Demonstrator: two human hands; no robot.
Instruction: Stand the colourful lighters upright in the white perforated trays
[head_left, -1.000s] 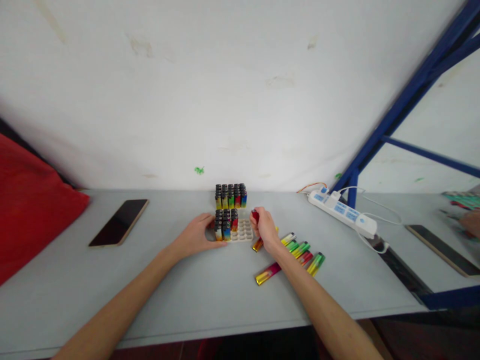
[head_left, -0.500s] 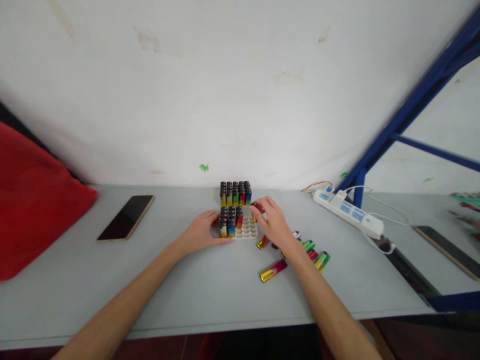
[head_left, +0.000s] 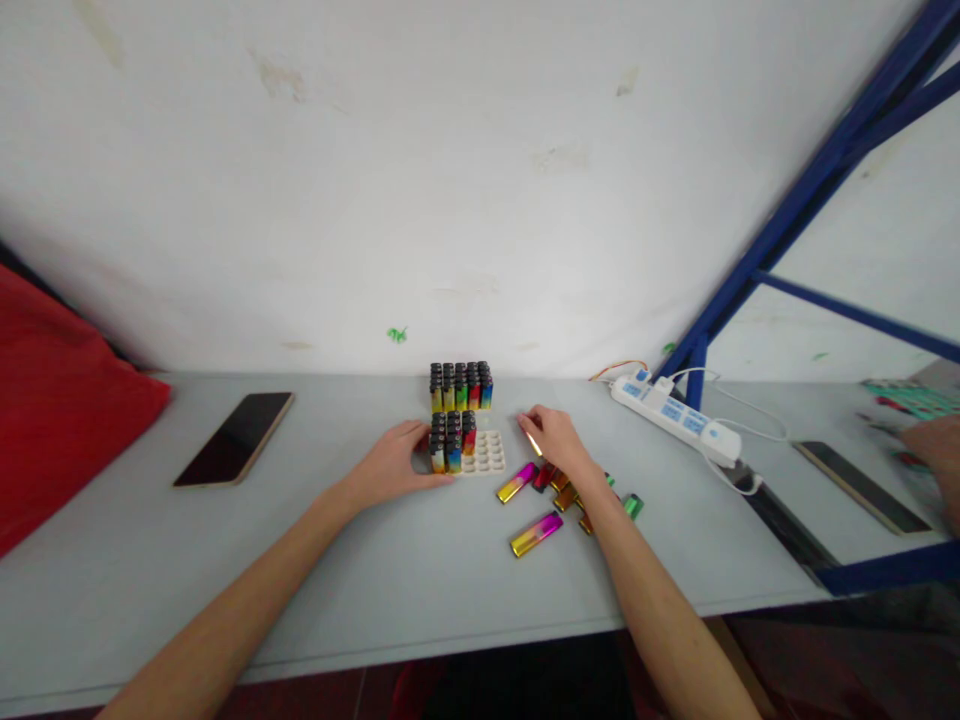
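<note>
My left hand (head_left: 394,463) curves around the left side of a white holed tray (head_left: 491,453), thumb along its front edge. Several coloured lighters with black tops (head_left: 448,445) stand upright in the tray's left part; empty holes show on its right. Behind it stands a full block of upright lighters (head_left: 461,388). My right hand (head_left: 551,437) is right of the tray, fingers closed on a lighter (head_left: 533,443) with a shiny gold end, partly hidden. Loose lighters (head_left: 536,534) lie on the table beneath and beside my right wrist.
A phone (head_left: 235,438) and a red cloth item (head_left: 64,400) are at the left. At the right are a white power strip (head_left: 675,417) with cables, a blue metal frame (head_left: 776,215), another phone (head_left: 861,485), and another person's hand (head_left: 934,450) at the edge.
My right hand has moved right, away from the tray, and the lighter in its fingers now points downward. The view has shifted slightly. Another person's hand has come into view at the right edge.
</note>
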